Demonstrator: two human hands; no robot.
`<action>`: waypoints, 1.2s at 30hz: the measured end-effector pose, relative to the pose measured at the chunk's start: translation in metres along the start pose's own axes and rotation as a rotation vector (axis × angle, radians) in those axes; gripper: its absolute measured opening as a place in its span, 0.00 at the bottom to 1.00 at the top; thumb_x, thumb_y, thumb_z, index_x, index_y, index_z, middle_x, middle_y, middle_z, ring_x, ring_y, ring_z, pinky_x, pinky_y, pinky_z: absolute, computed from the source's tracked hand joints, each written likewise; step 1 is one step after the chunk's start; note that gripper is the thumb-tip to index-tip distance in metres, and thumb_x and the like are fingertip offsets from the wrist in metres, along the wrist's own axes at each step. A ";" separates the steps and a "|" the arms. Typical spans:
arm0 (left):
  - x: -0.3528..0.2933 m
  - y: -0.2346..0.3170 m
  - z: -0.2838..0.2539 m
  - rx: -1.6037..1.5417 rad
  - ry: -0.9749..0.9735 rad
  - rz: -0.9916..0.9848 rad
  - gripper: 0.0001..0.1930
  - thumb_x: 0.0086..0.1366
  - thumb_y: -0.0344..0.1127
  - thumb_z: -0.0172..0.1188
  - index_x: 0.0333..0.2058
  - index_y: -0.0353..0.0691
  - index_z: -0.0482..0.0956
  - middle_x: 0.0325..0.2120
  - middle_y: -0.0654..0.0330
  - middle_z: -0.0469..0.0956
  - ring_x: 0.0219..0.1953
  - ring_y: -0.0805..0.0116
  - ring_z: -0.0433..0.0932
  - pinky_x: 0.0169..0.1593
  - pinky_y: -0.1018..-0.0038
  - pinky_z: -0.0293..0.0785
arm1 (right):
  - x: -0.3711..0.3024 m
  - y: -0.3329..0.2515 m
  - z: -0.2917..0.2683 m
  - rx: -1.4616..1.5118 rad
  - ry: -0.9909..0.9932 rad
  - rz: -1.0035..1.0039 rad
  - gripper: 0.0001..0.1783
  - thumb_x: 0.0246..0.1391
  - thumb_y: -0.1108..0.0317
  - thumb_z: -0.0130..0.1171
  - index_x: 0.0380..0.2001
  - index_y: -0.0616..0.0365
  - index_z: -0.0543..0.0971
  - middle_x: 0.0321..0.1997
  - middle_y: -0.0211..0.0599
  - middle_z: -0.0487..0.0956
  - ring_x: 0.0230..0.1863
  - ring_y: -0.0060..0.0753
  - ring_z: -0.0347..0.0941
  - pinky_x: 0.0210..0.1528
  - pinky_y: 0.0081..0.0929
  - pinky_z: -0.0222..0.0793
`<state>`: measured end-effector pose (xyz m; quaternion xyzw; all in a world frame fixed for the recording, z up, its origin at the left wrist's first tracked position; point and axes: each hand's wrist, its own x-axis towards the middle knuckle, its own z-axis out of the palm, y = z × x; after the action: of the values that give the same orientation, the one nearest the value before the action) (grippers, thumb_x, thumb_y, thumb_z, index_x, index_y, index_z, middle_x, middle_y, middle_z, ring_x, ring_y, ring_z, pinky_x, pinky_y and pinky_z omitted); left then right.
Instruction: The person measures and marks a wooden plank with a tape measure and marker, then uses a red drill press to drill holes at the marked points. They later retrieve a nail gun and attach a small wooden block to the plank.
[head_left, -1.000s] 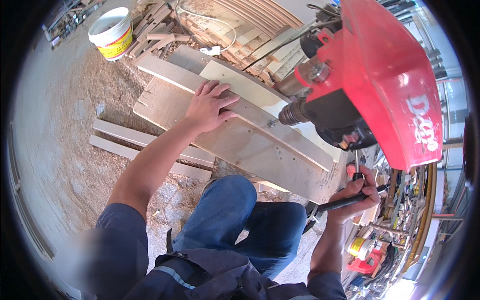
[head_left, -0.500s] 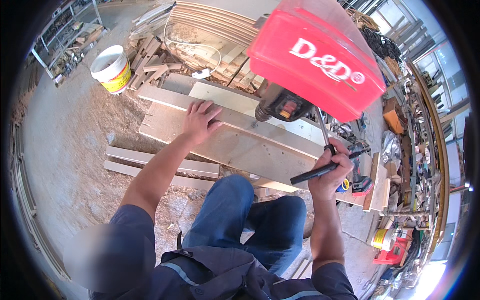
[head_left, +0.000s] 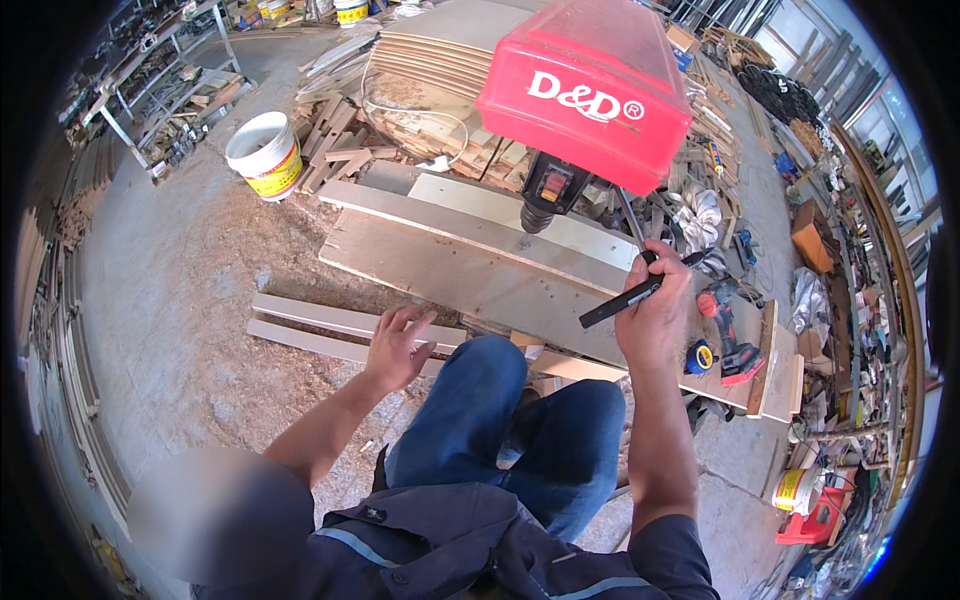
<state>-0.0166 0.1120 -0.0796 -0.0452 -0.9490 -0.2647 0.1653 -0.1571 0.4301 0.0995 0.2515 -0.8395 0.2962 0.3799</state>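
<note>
Along the far edge of the wide board (head_left: 450, 272), a narrow wooden strip (head_left: 470, 234) lies flat, its long axis running nearly parallel to that edge; one end points to the board's far left corner, the other toward its right end. Over the strip hangs the chuck (head_left: 537, 217) of the red drill press (head_left: 590, 90). The right hand (head_left: 655, 300) is raised at the board's right part, forearm pointing away from the body, fingers closed round the end of the press's lever (head_left: 632, 220) and a black stick (head_left: 618, 304). Off the board's near edge, the left hand (head_left: 398, 345) is loosely open over two pale strips (head_left: 345, 320); whether it touches them I cannot tell. Half a second ago it lay on the narrow strip; the right hand's grip is unchanged.
</note>
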 end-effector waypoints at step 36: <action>-0.013 -0.044 -0.015 -0.034 0.030 -0.034 0.19 0.61 0.35 0.67 0.52 0.42 0.80 0.51 0.53 0.78 0.56 0.48 0.74 0.61 0.56 0.71 | 0.002 -0.004 -0.003 0.040 -0.048 -0.023 0.15 0.62 0.79 0.57 0.42 0.56 0.61 0.53 0.51 0.76 0.46 0.53 0.77 0.48 0.41 0.74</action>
<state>-0.0080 0.0664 -0.0933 -0.0279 -0.9425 -0.2839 0.1742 -0.1543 0.4295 0.1039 0.2757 -0.8394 0.3023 0.3577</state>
